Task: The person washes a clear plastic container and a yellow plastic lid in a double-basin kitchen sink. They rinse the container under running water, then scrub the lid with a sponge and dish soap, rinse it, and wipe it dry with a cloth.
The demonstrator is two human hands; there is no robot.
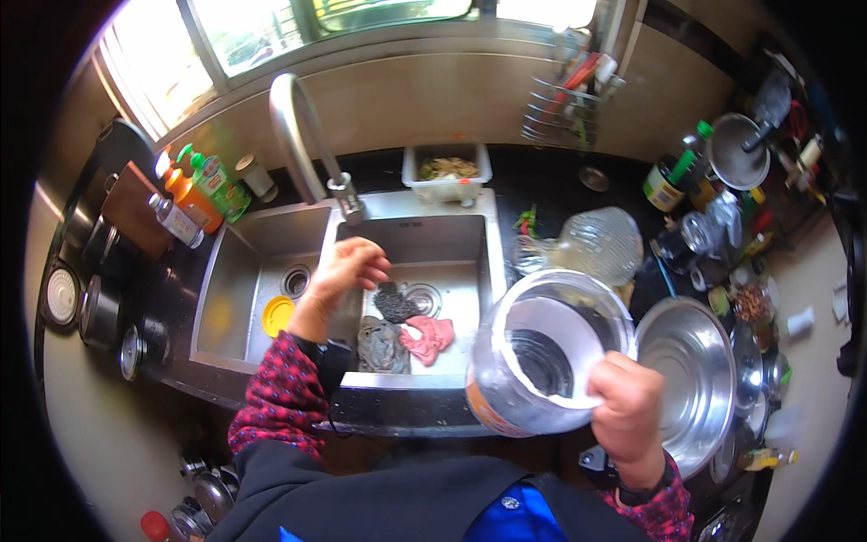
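Observation:
My right hand (pixel 626 400) grips the rim of a large clear plastic jar (pixel 488 366) with an orange label low on its side. The jar is tilted with its mouth towards me, over the counter edge just right of the sink. My left hand (pixel 351 265) is raised over the divider of the double steel sink (pixel 493 271), its fingers loosely bent and holding nothing. In the right basin lie a dark mesh scourer (pixel 394 303), a grey cloth (pixel 383 345) and a pink cloth (pixel 429 337). A yellow round lid (pixel 278 316) rests in the left basin.
The steel faucet (pixel 298 129) arches over the sink near my left hand. A plastic tub of food scraps (pixel 447 173) stands behind the basin. Soap bottles (pixel 215 183) are at the left. A steel basin (pixel 684 366) sits close to my right hand, with several bottles and jars beyond.

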